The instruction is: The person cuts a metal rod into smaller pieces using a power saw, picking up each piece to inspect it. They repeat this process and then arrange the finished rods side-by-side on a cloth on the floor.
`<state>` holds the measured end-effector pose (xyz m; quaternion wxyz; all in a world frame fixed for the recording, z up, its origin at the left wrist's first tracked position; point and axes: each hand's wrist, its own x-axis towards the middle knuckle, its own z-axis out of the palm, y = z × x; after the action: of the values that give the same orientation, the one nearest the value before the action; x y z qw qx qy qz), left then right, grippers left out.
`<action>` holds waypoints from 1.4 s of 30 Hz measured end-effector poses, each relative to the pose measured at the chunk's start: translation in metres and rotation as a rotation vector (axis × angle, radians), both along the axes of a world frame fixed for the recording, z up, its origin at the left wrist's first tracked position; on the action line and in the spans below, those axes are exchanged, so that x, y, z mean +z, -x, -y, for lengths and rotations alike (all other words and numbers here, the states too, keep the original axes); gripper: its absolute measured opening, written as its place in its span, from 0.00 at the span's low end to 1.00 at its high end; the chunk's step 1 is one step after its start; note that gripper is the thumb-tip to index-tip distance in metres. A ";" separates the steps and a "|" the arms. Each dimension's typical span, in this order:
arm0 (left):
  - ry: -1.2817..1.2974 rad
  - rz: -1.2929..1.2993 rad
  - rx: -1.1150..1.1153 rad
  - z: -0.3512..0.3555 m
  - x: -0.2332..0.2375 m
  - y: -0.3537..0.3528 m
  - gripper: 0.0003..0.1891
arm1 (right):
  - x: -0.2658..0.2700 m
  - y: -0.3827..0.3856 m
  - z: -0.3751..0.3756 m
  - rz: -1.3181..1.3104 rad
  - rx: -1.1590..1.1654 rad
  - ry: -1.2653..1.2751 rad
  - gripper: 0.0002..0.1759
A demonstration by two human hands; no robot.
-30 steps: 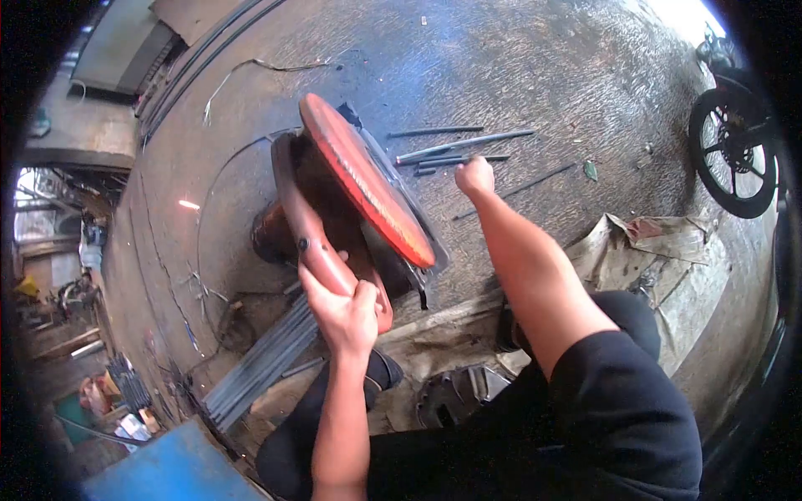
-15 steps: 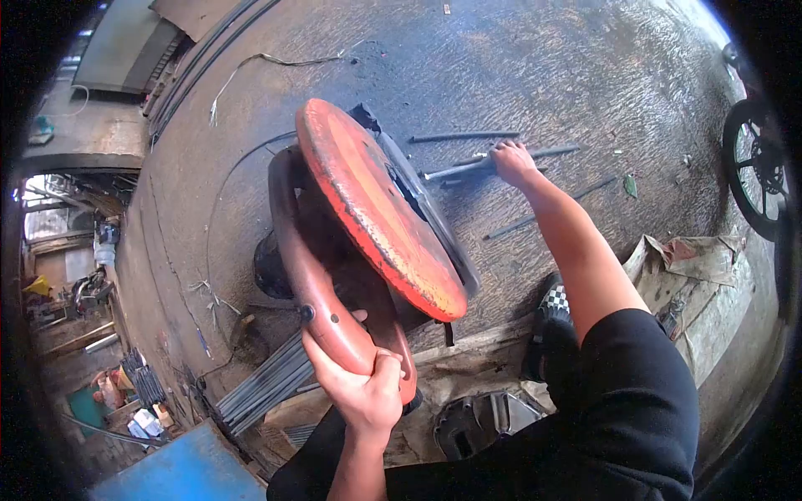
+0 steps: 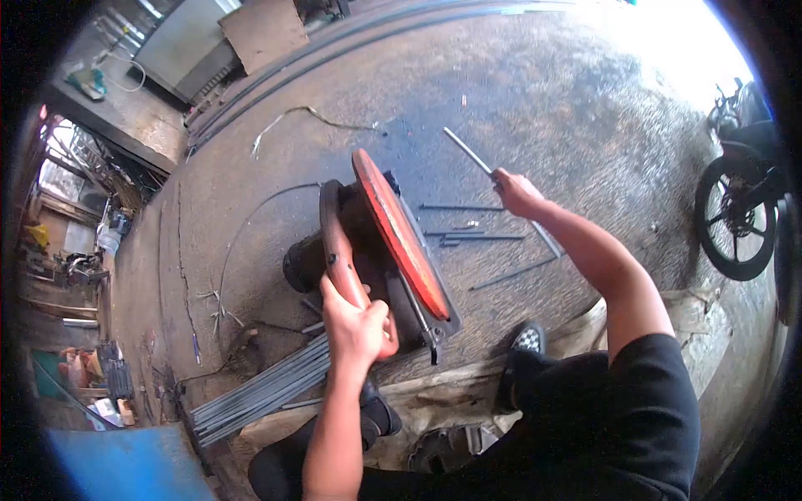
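My left hand (image 3: 355,326) is wrapped around the reddish-brown loop handle (image 3: 341,250) of a machine that looks like a cut-off saw. Beside the handle, the saw's round red guard (image 3: 403,238) stands nearly edge-on, its paint worn. My right hand (image 3: 520,197) is closed around a thin grey metal rod (image 3: 468,151), which is raised off the floor and slants past my forearm. Below that hand, several short dark rods (image 3: 480,236) lie on the floor to the right of the saw.
A bundle of long grey rods (image 3: 263,388) lies left of my feet. A blue surface (image 3: 134,468) fills the lower left. Cloth sheeting (image 3: 585,334) lies under my shoes. A motorcycle wheel (image 3: 735,219) stands at right. Long bars (image 3: 351,54) run along the back.
My right hand has lifted a rod from the floor and tilted it. The red guard now appears narrower and more edge-on. My left hand stays on the handle; the view has shifted.
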<state>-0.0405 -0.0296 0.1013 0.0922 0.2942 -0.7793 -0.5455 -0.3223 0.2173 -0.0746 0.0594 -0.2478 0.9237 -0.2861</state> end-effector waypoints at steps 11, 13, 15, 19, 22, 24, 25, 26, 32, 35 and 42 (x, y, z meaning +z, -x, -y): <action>0.016 0.062 -0.097 0.044 0.046 0.054 0.21 | 0.065 -0.056 0.002 0.187 -0.187 0.472 0.21; -0.005 0.032 -0.086 0.033 0.051 0.047 0.19 | 0.080 -0.059 0.002 0.210 -0.136 0.422 0.23; -0.001 0.000 -0.056 0.035 0.050 0.045 0.18 | 0.077 -0.061 0.000 0.250 -0.133 0.424 0.23; 0.041 0.033 -0.095 0.038 0.047 0.047 0.16 | 0.051 -0.068 -0.008 0.255 -0.141 0.378 0.19; 0.341 -0.001 -0.062 0.049 0.036 0.054 0.20 | 0.051 -0.075 -0.014 0.311 -0.119 0.364 0.18; 0.261 0.003 -0.066 0.055 0.031 0.058 0.21 | 0.042 -0.077 -0.015 0.287 -0.087 0.427 0.19; 0.293 -0.018 -0.066 0.059 0.028 0.060 0.22 | 0.041 -0.080 -0.012 0.327 -0.120 0.491 0.19; 0.256 -0.024 -0.092 0.068 0.023 0.064 0.20 | 0.032 -0.076 -0.011 0.343 -0.120 0.492 0.19; 0.140 0.086 -0.126 0.060 0.057 0.071 0.20 | 0.036 -0.071 -0.004 0.664 -0.056 0.770 0.20; 0.943 -0.297 -0.080 0.047 0.043 0.071 0.25 | 0.082 -0.072 0.002 0.658 0.004 0.911 0.16; 0.695 -0.522 -0.332 -0.023 0.096 0.039 0.12 | 0.232 -0.098 0.018 0.688 0.085 1.582 0.11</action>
<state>-0.0793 -0.0068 0.1976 0.2897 -0.0300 -0.9032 -0.3154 -0.2243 0.1997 0.1574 0.1566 -0.1501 0.3737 -0.9018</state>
